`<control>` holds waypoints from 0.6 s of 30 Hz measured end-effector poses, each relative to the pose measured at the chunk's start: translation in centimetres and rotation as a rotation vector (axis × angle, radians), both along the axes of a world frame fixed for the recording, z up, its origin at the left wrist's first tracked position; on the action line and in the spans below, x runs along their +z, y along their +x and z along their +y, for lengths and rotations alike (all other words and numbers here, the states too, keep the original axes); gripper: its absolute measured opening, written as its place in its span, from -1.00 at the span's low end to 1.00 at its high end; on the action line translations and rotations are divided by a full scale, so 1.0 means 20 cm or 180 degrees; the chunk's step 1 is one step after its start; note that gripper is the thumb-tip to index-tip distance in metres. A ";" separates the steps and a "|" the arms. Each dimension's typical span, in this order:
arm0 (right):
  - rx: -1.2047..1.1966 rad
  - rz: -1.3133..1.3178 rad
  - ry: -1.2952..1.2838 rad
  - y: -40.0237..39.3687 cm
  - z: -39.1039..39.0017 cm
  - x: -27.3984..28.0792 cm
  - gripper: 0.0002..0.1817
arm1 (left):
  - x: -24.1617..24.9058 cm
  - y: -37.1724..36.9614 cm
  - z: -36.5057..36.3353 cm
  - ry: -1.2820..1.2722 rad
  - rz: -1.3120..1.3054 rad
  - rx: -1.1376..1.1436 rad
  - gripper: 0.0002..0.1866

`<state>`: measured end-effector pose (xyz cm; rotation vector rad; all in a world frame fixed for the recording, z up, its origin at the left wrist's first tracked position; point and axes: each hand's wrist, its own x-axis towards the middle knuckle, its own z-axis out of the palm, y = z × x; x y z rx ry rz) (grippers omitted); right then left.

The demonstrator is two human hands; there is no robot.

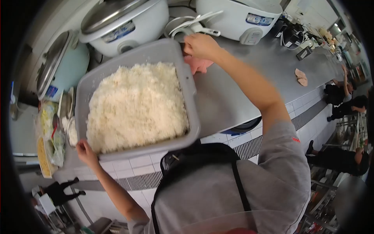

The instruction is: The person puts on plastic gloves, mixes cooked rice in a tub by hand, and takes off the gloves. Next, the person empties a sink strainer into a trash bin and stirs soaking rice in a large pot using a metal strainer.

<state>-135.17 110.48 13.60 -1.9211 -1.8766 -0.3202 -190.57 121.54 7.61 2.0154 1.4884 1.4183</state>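
The head view looks down on a grey tub [187,84] heaped with cooked rice [136,107], held over the near edge of a steel counter [233,93]. The left hand [86,152] grips the tub's near corner, fingers curled under the rim. The right hand [200,46] closes over the far corner, fingers wrapped on the rim. A pink cloth [198,64] lies on the counter just beside that hand. Behind the tub stand three rice cookers: a pale green one [64,64] at the left with its lid shut, a white one [124,23] in the middle, and another white one [243,17] to the right. White paddles [194,21] rest on a plate between the two white cookers. A crumpled rag [300,77] lies further along the counter. Other people [343,160] stand beside the counter at the right. The person wears a grey shirt and a dark apron.
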 end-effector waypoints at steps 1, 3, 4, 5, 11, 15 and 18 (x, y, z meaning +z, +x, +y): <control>-0.0118 0.0345 -0.0269 -0.04 -0.11 -0.10 -0.89 | 0.02 0.01 -0.02 -0.0052 0.0215 0.0117 -0.88; 0.0508 0.0214 -0.0794 0.13 -0.17 -0.63 -0.76 | 0.05 0.05 -0.02 0.0062 0.0379 0.0209 -0.87; 0.0602 0.0688 -0.1118 0.02 -0.29 -0.59 -0.67 | 0.05 0.05 -0.03 0.0210 0.0346 0.0149 -0.85; 0.0671 0.1160 -0.1449 -0.14 -0.48 -0.56 -0.57 | 0.04 0.04 -0.04 0.0255 0.0340 0.0161 -0.85; -0.0217 0.0880 -0.0369 -0.69 -0.77 -0.67 -0.76 | 0.17 0.48 -0.50 0.0797 0.0194 -0.0802 -0.79; -0.0227 0.1038 0.0337 -0.74 -0.78 -0.71 -0.83 | 0.33 1.10 -1.21 0.1442 0.1433 -0.1930 -0.62; -0.0123 0.1003 0.0290 -0.74 -0.84 -0.71 -0.85 | 0.17 1.25 -1.28 0.1681 0.1723 -0.1562 -0.58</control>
